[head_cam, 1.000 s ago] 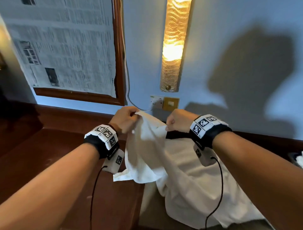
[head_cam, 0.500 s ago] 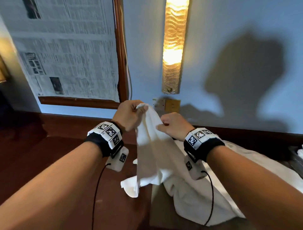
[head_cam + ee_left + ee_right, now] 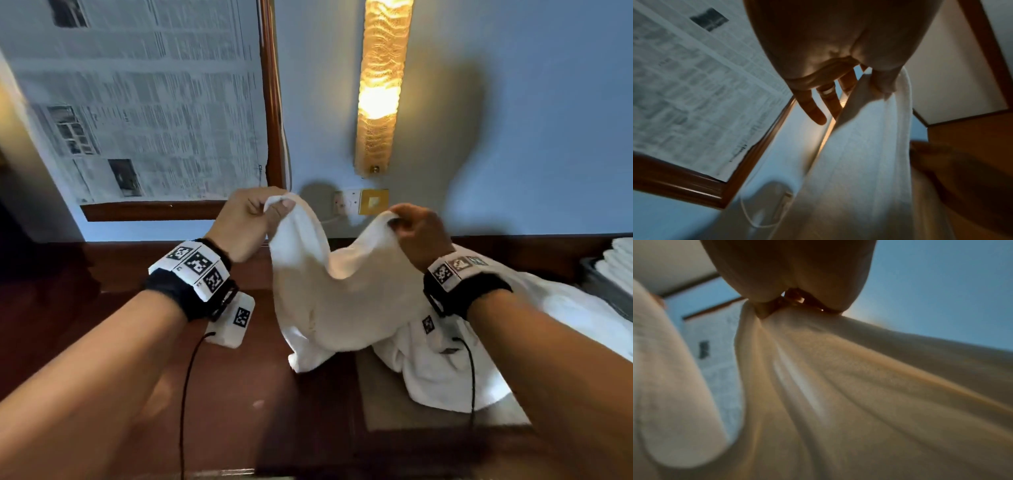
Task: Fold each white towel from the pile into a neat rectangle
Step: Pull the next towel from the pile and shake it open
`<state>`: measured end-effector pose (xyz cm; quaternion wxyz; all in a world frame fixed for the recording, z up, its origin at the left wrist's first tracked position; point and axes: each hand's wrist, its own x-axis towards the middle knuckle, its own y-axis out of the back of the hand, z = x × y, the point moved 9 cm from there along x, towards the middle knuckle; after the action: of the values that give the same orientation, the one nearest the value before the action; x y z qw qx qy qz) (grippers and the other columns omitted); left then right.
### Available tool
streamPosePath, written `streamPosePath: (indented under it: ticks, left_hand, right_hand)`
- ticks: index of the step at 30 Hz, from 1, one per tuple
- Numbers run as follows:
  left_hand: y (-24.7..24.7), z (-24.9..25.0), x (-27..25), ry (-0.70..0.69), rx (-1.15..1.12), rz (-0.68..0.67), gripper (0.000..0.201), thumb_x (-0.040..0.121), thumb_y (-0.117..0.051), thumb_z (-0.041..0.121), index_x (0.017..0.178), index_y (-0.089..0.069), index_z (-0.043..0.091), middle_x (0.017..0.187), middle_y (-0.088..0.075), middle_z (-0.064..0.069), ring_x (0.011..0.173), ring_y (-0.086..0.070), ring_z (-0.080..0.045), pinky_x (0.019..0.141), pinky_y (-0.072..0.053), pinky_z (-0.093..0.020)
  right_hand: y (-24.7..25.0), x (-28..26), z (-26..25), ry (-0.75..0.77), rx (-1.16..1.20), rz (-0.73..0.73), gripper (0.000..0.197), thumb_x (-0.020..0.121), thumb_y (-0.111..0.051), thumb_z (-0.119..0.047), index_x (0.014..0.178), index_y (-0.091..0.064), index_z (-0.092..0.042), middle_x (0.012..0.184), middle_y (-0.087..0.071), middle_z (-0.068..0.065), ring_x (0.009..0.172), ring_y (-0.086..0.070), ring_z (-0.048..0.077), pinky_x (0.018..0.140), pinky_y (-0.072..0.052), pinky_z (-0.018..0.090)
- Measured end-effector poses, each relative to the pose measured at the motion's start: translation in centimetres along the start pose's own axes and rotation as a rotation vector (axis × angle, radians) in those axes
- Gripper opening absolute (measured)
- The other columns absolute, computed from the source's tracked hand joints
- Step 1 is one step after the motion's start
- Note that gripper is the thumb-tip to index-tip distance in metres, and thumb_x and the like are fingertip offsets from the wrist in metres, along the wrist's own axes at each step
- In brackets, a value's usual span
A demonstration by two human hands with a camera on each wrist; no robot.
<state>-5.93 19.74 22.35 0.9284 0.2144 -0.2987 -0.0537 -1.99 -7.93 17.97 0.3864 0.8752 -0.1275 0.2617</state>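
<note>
- Far left, on the wall: newspaper sheet (image 3: 144,102) in a wooden frame (image 3: 272,102). Print too blurred to read in any view.
- Left hand (image 3: 248,224): thumb and forefinger pinch one top corner of the white towel (image 3: 329,298). In the left wrist view the remaining fingers (image 3: 813,108) hang loose and straight, not touching cloth.
- Left wristband (image 3: 195,267) has black-and-white square marker codes; no readable text.
- Towel is held up in the air between both hands, top edge sagging in the middle, lower end drooping toward the dark wooden bench (image 3: 102,325) near its middle. Whether the lower end touches the bench, cannot tell.
- Wall lamp (image 3: 380,85) lit, with a socket plate (image 3: 361,202) below it, behind the towel.
- Right hand (image 3: 421,233): fingers clenched on the other top corner of the towel; right wrist view shows cloth bunched at the fingertips and fanning out below.
- Right wristband (image 3: 459,270) carries the same marker codes.
- Pile of white towels (image 3: 462,370) lies loose under the right forearm, toward the bench's right part.
- Far right edge: stacked folded towels (image 3: 620,263).
- Open room: bare bench surface on the left half, below the left forearm.
</note>
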Motion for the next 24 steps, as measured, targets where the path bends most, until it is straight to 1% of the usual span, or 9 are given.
streamPosePath:
  ticks: [2, 4, 6, 8, 12, 16, 19, 22, 24]
  left_hand:
    - [-0.8, 0.8, 0.0, -0.033, -0.076, -0.03, 0.024, 0.102, -0.056, 0.017, 0.095, -0.075, 0.003, 0.093, -0.071, -0.025, 0.085, -0.065, -0.022, 0.074, -0.046, -0.03]
    - [-1.5, 1.3, 0.0, -0.041, -0.15, -0.022, 0.028, 0.102, -0.055, 0.02, 0.101, -0.073, -0.001, 0.097, -0.075, -0.006, 0.09, -0.066, -0.01, 0.078, -0.049, -0.029]
    - [-3.0, 1.4, -0.7, -0.005, -0.18, -0.063, 0.031, 0.104, -0.052, 0.027, 0.085, -0.069, 0.009, 0.067, -0.058, 0.018, 0.062, -0.052, 0.0, 0.06, -0.039, -0.027]
    - [-4.7, 1.2, -1.5, 0.056, -0.213, -0.101, 0.032, 0.105, -0.051, 0.026, 0.076, -0.06, 0.017, 0.056, -0.049, 0.019, 0.052, -0.045, 0.005, 0.059, -0.036, -0.025]
    - [-6.5, 1.7, -1.7, 0.03, -0.332, -0.092, 0.014, 0.1, -0.056, 0.026, 0.095, -0.068, 0.022, 0.085, -0.067, 0.012, 0.079, -0.06, 0.001, 0.078, -0.048, -0.02]
    - [-7.7, 2.4, -1.2, 0.049, -0.396, -0.082, 0.013, 0.101, -0.056, 0.027, 0.094, -0.066, 0.023, 0.084, -0.062, 0.012, 0.08, -0.056, -0.003, 0.082, -0.046, -0.026]
    - [-8.2, 3.4, -0.9, 0.086, -0.48, -0.101, 0.016, 0.103, -0.053, 0.025, 0.091, -0.064, 0.025, 0.084, -0.062, 0.011, 0.084, -0.054, -0.006, 0.086, -0.043, -0.028]
    - [-9.4, 4.2, -0.7, 0.15, -0.516, -0.189, 0.02, 0.107, -0.044, 0.02, 0.101, -0.064, 0.016, 0.099, -0.063, -0.004, 0.096, -0.056, -0.014, 0.095, -0.046, -0.032]
    - [-10.3, 4.6, -0.5, 0.18, -0.523, -0.213, 0.023, 0.106, -0.045, 0.024, 0.097, -0.065, 0.021, 0.096, -0.065, -0.002, 0.096, -0.058, -0.013, 0.096, -0.047, -0.032]
  right_hand:
    - [0.2, 0.0, -6.9, 0.14, 0.122, 0.064, 0.016, 0.088, -0.063, -0.013, 0.096, -0.076, -0.007, 0.086, -0.073, 0.006, 0.08, -0.064, 0.014, 0.078, -0.047, 0.021]
    - [0.5, -0.3, -11.5, 0.202, 0.206, 0.07, 0.012, 0.087, -0.067, -0.015, 0.08, -0.073, -0.007, 0.067, -0.058, -0.005, 0.064, -0.048, 0.004, 0.063, -0.037, 0.014]
    - [0.6, -1.1, -13.7, 0.196, 0.227, 0.075, 0.026, 0.085, -0.071, -0.021, 0.063, -0.061, -0.012, 0.056, -0.04, -0.007, 0.057, -0.034, 0.005, 0.054, -0.03, 0.017]
    - [1.2, -2.2, -13.9, 0.172, 0.187, 0.109, 0.036, 0.083, -0.072, -0.028, 0.056, -0.052, -0.015, 0.053, -0.033, -0.008, 0.055, -0.029, 0.008, 0.052, -0.026, 0.019]
    - [2.4, -5.1, -12.6, 0.106, 0.092, 0.133, 0.037, 0.087, -0.067, -0.034, 0.059, -0.045, -0.025, 0.051, -0.035, -0.012, 0.054, -0.03, 0.008, 0.054, -0.028, 0.021]
    - [2.4, -8.5, -8.4, 0.119, -0.163, 0.048, 0.033, 0.098, -0.056, -0.031, 0.069, -0.042, -0.025, 0.059, -0.037, -0.012, 0.062, -0.039, 0.015, 0.059, -0.02, 0.03]
    - [3.3, -11.1, 1.0, -0.08, -0.385, 0.008, 0.051, 0.097, -0.023, -0.051, 0.063, -0.047, -0.022, 0.063, -0.05, 0.002, 0.064, -0.053, 0.028, 0.055, -0.022, 0.029]
    - [7.3, -15.2, 10.7, -0.574, -0.379, 0.032, 0.038, 0.101, -0.048, -0.029, 0.076, -0.065, -0.007, 0.075, -0.06, 0.015, 0.081, -0.061, 0.039, 0.06, -0.031, 0.032]
    - [9.7, -15.4, 11.5, -0.615, -0.216, 0.181, 0.03, 0.093, -0.051, -0.027, 0.084, -0.067, -0.003, 0.084, -0.065, 0.019, 0.087, -0.062, 0.038, 0.065, -0.037, 0.035]
